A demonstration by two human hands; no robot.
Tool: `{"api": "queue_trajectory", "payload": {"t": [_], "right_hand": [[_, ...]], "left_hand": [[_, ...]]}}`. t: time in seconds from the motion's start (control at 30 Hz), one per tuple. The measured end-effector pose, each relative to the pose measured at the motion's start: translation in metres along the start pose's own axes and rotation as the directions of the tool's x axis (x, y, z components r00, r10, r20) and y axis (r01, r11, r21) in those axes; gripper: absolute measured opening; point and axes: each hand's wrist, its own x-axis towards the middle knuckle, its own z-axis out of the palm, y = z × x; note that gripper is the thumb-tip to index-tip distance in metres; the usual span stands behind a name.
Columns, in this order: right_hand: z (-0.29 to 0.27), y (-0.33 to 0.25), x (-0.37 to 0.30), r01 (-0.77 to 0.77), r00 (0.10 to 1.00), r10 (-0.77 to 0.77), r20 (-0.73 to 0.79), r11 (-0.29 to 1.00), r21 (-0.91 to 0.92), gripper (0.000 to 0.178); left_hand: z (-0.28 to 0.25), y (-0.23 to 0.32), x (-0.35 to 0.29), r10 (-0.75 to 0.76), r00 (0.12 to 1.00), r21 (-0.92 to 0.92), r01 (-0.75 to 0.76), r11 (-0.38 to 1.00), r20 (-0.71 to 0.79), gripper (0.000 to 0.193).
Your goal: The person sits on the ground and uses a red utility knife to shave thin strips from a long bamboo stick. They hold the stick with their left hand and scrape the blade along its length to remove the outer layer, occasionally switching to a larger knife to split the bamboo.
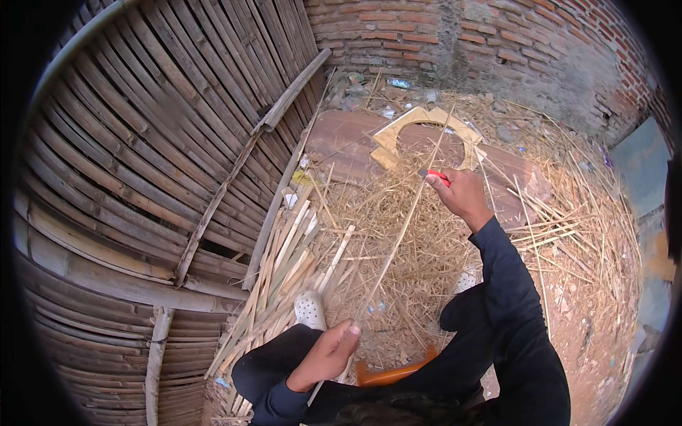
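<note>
A long, thin bamboo strip [392,254] slants from low between my knees up and away past the knife. Near its lower part, my left hand [328,357] is closed round it, thumb on top. Farther out, my right hand [465,195] grips a knife [438,177] with a red handle. Its short dark blade lies against the strip; how far the edge goes in is too small to tell. Below both hands spreads a heap of curly bamboo shavings [426,245].
Split bamboo slats [284,245] lie piled at the left, beside a bamboo-slat wall [163,135]. A wooden board with a round cut-out [389,133] rests on a brown sheet [344,138] ahead. More thin strips [561,231] lie right. An orange stool [398,374] shows beneath me; a brick wall [398,35] stands behind.
</note>
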Motion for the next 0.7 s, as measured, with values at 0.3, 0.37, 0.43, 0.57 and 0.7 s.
{"api": "queue_trajectory", "payload": {"t": [0.3,0.37,0.43,0.57,0.7], "right_hand": [[-0.007,0.078,0.008,-0.234,0.962,0.201,-0.183,0.956,-0.176,0.069],[-0.011,0.137,0.013,-0.579,0.811,0.554,-0.188,0.806,-0.122,0.076],[-0.005,0.137,0.003,-0.584,0.8,0.581,-0.146,0.811,0.031,0.081],[-0.004,0.121,-0.003,-0.513,0.858,0.512,-0.024,0.858,-0.013,0.084],[-0.002,0.027,-0.002,-0.365,0.917,0.364,0.162,0.931,-0.026,0.077]], "left_hand": [[0.028,-0.003,-0.113,-0.022,0.997,0.23,0.037,0.972,-0.068,0.032],[0.032,-0.006,-0.132,-0.116,0.993,0.195,0.111,0.975,0.012,0.031],[0.025,-0.016,-0.154,-0.201,0.97,0.037,0.207,0.978,-0.134,0.027],[0.0,-0.047,-0.132,-0.272,0.945,-0.546,0.132,0.827,-0.184,0.034],[-0.017,0.001,-0.045,-0.187,0.927,-0.624,-0.061,0.779,-0.325,0.038]]}}
